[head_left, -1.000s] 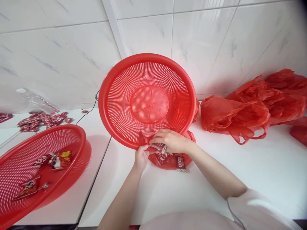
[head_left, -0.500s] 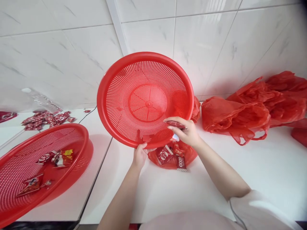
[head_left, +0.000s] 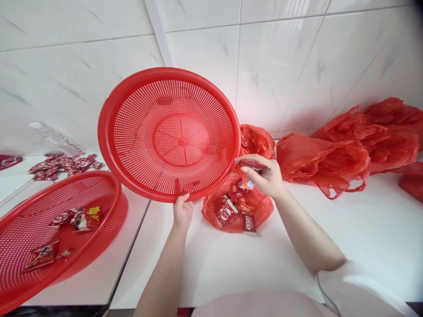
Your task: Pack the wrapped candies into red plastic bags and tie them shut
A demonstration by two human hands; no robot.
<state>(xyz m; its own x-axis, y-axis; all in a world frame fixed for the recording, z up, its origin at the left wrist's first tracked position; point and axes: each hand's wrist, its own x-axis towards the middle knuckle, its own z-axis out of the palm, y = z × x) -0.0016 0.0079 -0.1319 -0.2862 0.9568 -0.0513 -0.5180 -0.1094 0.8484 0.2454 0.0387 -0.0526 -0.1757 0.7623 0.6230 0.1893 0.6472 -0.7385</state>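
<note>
My left hand (head_left: 183, 213) grasps the tilted red basket (head_left: 183, 141) low, my right hand (head_left: 267, 178) pinches a packet (head_left: 253, 164) near the snack-filled bag (head_left: 265, 208) between the tabletop's (head_left: 231, 268) near and far edges; I'd steady the basket and squeeze lightly.

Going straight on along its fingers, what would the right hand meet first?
The right hand would likely meet the rim of the raised red basket, held by the left hand, though depth is unclear.
</note>
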